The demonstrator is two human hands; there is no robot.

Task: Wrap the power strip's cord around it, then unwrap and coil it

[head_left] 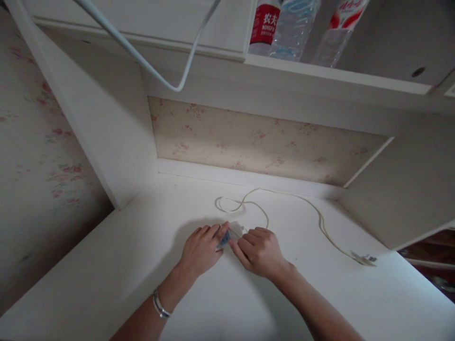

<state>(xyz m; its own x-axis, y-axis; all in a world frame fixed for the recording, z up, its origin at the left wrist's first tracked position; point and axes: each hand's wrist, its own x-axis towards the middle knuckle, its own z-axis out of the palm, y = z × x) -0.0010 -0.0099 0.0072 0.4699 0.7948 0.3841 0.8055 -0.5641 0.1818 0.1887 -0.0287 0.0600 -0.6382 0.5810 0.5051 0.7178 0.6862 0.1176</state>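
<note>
Over the white desktop, my left hand [203, 250] wraps its fingers round a small white power strip [223, 238] with a blue socket face. My right hand [259, 252] is closed at the right end of the strip, its thumb and finger against it; its fist hides what lies inside. Something pale and translucent [235, 229] shows between the hands. A cream cord [265, 210] comes out near my right fingers, loops on the desktop, and runs right to a plug [369, 259].
The white desktop [234, 303] meets a side panel [95, 113] at left and another [408, 189] at right. Overhead, a shelf [337, 76] holds several plastic bottles [293, 28]. A pale cable [142, 61] hangs down in front of the upper cabinet.
</note>
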